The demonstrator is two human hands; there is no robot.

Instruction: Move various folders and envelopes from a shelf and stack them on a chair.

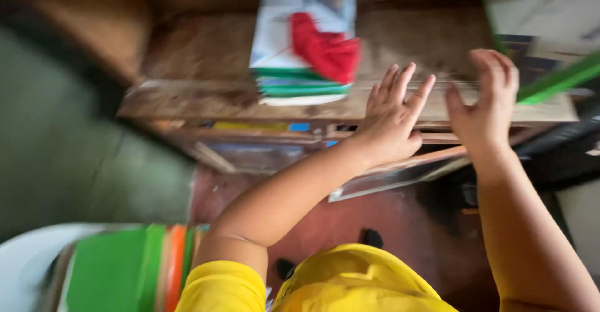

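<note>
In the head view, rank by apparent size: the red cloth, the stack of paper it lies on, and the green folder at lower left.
1. green folder, though nearness to the camera enlarges it
2. stack of paper
3. red cloth

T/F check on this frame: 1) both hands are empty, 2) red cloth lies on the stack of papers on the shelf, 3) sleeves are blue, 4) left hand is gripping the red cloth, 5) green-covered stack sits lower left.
1. Left hand and right hand hold nothing: true.
2. Red cloth lies on the stack of papers on the wooden shelf: true.
3. Sleeves are blue: false, the sleeve is yellow.
4. Left hand grips the cloth: false, it is open, apart from the cloth.
5. Green-covered stack at lower left: true.
</note>
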